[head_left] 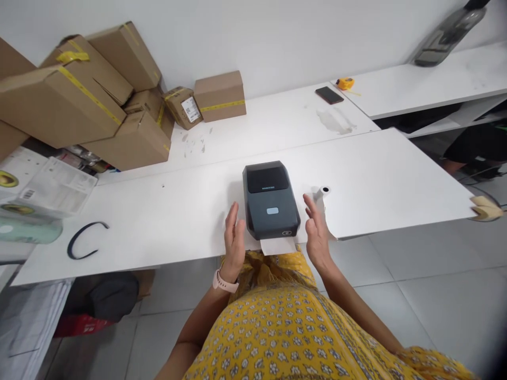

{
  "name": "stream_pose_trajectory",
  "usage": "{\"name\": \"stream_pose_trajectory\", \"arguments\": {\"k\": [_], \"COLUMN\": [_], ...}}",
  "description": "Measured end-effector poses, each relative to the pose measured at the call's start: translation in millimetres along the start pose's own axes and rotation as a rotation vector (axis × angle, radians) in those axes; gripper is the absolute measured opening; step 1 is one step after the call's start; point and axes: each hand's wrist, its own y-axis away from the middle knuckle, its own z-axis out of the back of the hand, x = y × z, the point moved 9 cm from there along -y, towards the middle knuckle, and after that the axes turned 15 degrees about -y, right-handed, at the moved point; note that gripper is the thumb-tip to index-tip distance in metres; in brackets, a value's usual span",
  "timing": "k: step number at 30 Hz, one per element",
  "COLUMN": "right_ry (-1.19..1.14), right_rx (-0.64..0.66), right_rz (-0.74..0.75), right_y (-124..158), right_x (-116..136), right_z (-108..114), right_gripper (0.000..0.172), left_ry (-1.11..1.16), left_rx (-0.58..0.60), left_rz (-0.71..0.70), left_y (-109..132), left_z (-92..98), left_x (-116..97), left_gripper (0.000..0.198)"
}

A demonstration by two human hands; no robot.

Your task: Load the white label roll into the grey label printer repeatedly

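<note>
A dark grey label printer (270, 200) stands near the front edge of the white table, and a strip of white paper (278, 246) sticks out of its front over the edge. On its left side my left hand (234, 237) is held upright with fingers stretched out and nothing in it. My right hand (316, 232) mirrors it on the right, fingers extended and also without anything in it. Both palms face the printer with small gaps between. Just beyond my right fingers lies a small white paper roll (321, 192), its loose end trailing toward the table edge.
Cardboard boxes (138, 134) are piled at the back left. A black headband (81, 240) lies at the left, near a pale green bottle (39, 229). A phone (329, 95), a yellow tape measure (345, 83) and a clear bottle (449, 37) are at the back right.
</note>
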Motion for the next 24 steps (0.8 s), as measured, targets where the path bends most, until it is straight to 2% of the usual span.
{"name": "stream_pose_trajectory", "arguments": {"k": [2, 5, 8, 11, 15, 19, 21, 24], "right_ry": [-0.003, 0.054, 0.144, 0.234, 0.323, 0.308, 0.271, 0.213], "right_rx": [0.025, 0.068, 0.093, 0.094, 0.105, 0.102, 0.094, 0.078], "right_rz": [-0.043, -0.021, 0.054, 0.178, 0.453, 0.604, 0.624, 0.613], "right_y": [4.8, 9.0, 7.2, -6.5, -48.2, -110.3, -142.3, -189.8], "right_x": [-12.6, -17.9, -6.5, 21.3, 73.5, 108.4, 117.8, 119.6], "right_z": [-6.2, -15.7, -20.2, -20.7, -28.6, -42.7, -49.0, -54.8], "right_gripper": [0.061, 0.063, 0.063, 0.067, 0.072, 0.071, 0.071, 0.074], "left_ry": [-0.02, -0.02, -0.015, 0.035, 0.142, 0.083, 0.026, -0.067], "left_rx": [0.05, 0.088, 0.068, 0.028, -0.081, -0.177, -0.151, -0.04], "left_rz": [0.033, 0.027, -0.043, -0.14, -0.204, -0.099, -0.053, 0.007], "left_y": [3.4, 9.9, 9.9, -3.8, -44.2, -80.1, -86.0, -83.6], "left_z": [-11.0, -21.4, -17.4, -6.4, 9.3, 15.9, 12.3, 0.3], "left_x": [5.4, 6.2, -2.9, -19.2, -36.8, -25.6, -13.4, 6.2], "left_gripper": [0.061, 0.067, 0.066, 0.059, 0.053, 0.041, 0.038, 0.044]}}
